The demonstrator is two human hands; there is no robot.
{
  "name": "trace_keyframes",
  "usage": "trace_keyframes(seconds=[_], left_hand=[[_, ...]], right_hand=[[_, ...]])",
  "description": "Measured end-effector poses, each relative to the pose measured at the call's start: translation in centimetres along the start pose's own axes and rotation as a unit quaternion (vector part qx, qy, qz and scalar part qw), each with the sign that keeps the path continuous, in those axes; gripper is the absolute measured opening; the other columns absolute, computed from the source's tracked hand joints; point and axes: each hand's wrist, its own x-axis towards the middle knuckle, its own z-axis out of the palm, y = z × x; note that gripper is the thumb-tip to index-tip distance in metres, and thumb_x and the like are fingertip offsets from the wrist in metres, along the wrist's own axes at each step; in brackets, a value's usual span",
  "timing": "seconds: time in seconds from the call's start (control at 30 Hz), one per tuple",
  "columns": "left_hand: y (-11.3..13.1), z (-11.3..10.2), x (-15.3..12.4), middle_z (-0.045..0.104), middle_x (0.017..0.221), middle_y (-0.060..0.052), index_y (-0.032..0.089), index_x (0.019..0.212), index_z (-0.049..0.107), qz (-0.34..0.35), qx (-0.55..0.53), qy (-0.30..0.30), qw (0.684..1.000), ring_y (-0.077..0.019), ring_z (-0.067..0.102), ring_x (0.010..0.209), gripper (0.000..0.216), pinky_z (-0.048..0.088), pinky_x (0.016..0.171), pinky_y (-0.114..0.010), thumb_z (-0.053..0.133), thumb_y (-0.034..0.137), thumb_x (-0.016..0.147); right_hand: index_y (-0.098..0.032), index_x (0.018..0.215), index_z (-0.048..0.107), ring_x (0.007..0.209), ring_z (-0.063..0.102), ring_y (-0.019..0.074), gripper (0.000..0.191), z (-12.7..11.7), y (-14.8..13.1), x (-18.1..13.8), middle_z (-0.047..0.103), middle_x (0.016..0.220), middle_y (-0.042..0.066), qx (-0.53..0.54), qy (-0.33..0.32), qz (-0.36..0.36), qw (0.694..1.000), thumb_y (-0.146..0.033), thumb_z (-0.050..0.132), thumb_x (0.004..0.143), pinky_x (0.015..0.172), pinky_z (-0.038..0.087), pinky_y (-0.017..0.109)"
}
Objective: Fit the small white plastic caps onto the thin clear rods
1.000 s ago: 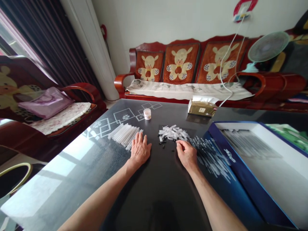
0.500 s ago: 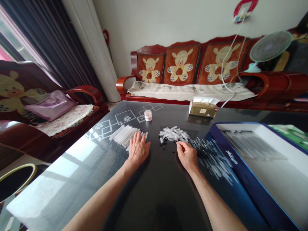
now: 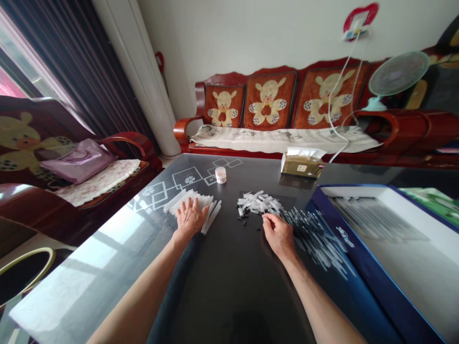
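Note:
My left hand [image 3: 190, 217] lies palm down with its fingers spread over a pile of slim white tubes [image 3: 175, 201], and a few tubes show to the right of its thumb. My right hand [image 3: 278, 233] is curled closed on the table; what its fingers hold, if anything, is hidden. Just beyond it is a heap of short white cap-like pieces [image 3: 258, 202], with small black pieces [image 3: 244, 223] scattered at its near edge. Right of that hand, thin translucent sticks with dark ends [image 3: 321, 239] are spread in a loose bunch.
A blue-edged white box [image 3: 387, 279] at the right holds a row of similar sticks [image 3: 373, 217]. Toward the back of the dark table [image 3: 222, 291] stand a small round container [image 3: 221, 175] and a tissue pack [image 3: 301, 163]. A wooden sofa [image 3: 229, 143] is behind.
My left hand has slid left across the white tubes, uncovering several at the right side of the pile. My right hand stays closed in nearly the same place.

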Motion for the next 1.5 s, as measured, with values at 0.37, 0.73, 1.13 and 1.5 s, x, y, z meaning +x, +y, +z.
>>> trace_keyframes(seconds=[0.37,0.73,1.13,1.5], left_hand=[[2.2,0.0,-2.5,0.034,0.15,-0.019,0.018,0.142,0.043,0.053,-0.009,0.029,0.998,-0.041,0.033,0.136,0.058,0.038,0.1,-0.056,0.043,0.049,0.092],[3.7,-1.3,-4.3,0.044,0.143,-0.016,0.019,0.135,0.05,0.145,-0.023,0.112,0.983,-0.0369,0.04,0.13,0.046,0.039,0.101,-0.052,0.048,0.038,0.092],[9.4,-1.5,-7.3,0.063,0.094,-0.009,0.02,0.121,0.057,0.204,-0.053,-0.067,0.975,-0.0221,0.067,0.08,0.035,0.051,0.067,-0.03,0.048,0.023,0.088],[7.7,-1.0,-3.9,0.066,0.082,-0.002,0.017,0.11,0.065,0.226,-0.335,0.027,0.914,-0.0122,0.062,0.074,0.037,0.051,0.077,-0.023,0.04,0.01,0.085]], right_hand=[[-0.021,0.085,0.07,0.074,0.069,0.0187,0.019,0.0,-0.3,0.1,0.074,0.086,0.005,0.001,-0.004,0.005,1.0,-0.024,0.051,0.083,0.071,0.053,0.029],[-0.02,0.085,0.07,0.076,0.069,0.0191,0.02,0.0,-0.2,0.0,0.074,0.085,0.005,-0.002,-0.003,0.003,1.0,-0.024,0.05,0.083,0.073,0.052,0.029],[-0.021,0.085,0.07,0.077,0.069,0.0198,0.02,-0.1,-0.3,0.1,0.074,0.085,0.005,-0.008,-0.007,0.002,1.0,-0.025,0.05,0.084,0.073,0.053,0.03],[-0.02,0.084,0.071,0.073,0.069,0.0199,0.021,-0.5,-0.7,0.4,0.074,0.083,0.006,0.035,0.006,0.058,0.998,-0.026,0.05,0.081,0.074,0.054,0.03]])
